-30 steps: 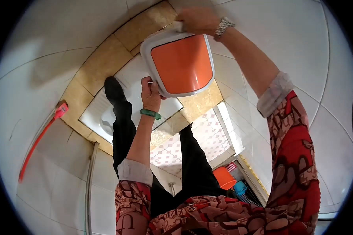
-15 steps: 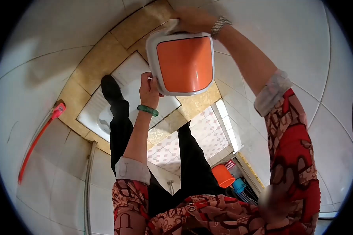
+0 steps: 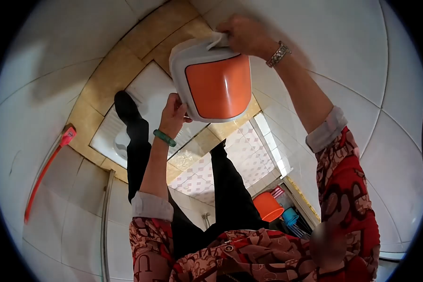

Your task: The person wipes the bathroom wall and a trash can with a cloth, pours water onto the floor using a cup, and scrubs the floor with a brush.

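Squat toilet [image 3: 148, 89], tan tile border [image 3: 113, 61], white walls [image 3: 333, 42]

The person's left hand [image 3: 174, 115] grips the near-left edge of an orange-panelled lid [image 3: 218, 87], while the right hand [image 3: 249, 36] is at its far edge, apparently pinching a pale strip [image 3: 215, 41]. A red-handled brush [image 3: 67, 136] stands against the tiled wall [image 3: 37, 108].

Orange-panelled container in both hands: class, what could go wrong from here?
The left hand seems to pinch only the edge of the orange-panelled container, so it might slip. If dropped, it could strike the squat toilet. The dark shoe, at the toilet's edge, might slide on the smooth surface.
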`<act>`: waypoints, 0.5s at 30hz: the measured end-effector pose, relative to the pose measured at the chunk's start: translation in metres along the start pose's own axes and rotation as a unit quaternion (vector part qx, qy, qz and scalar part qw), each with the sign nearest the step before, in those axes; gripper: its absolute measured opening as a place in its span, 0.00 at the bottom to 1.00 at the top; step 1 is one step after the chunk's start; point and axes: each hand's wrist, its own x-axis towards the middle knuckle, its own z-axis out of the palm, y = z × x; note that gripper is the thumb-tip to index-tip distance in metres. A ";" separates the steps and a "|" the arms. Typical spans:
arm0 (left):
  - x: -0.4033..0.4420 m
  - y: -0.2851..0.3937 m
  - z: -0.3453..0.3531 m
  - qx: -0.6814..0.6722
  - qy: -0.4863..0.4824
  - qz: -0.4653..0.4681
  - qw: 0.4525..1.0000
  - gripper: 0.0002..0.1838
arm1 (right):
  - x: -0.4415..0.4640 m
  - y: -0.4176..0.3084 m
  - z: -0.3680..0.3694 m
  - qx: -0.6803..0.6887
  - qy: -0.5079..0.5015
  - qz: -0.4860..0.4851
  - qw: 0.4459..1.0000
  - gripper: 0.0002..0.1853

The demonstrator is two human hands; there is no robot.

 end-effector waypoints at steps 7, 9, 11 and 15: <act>-0.010 -0.034 0.002 0.073 0.026 0.067 0.995 0.07 | -0.005 -0.056 0.010 -0.006 -0.024 -0.157 0.987 0.11; -0.007 -0.039 0.002 0.044 0.023 0.062 0.997 0.06 | -0.005 -0.032 0.018 -0.056 -0.037 -0.104 0.992 0.11; -0.005 -0.048 0.006 0.004 0.024 0.055 0.998 0.05 | -0.017 -0.002 0.011 -0.091 -0.053 -0.061 0.993 0.12; -0.003 -0.040 0.016 -0.004 0.044 0.042 0.998 0.03 | -0.044 0.011 0.002 -0.016 0.070 0.026 0.997 0.10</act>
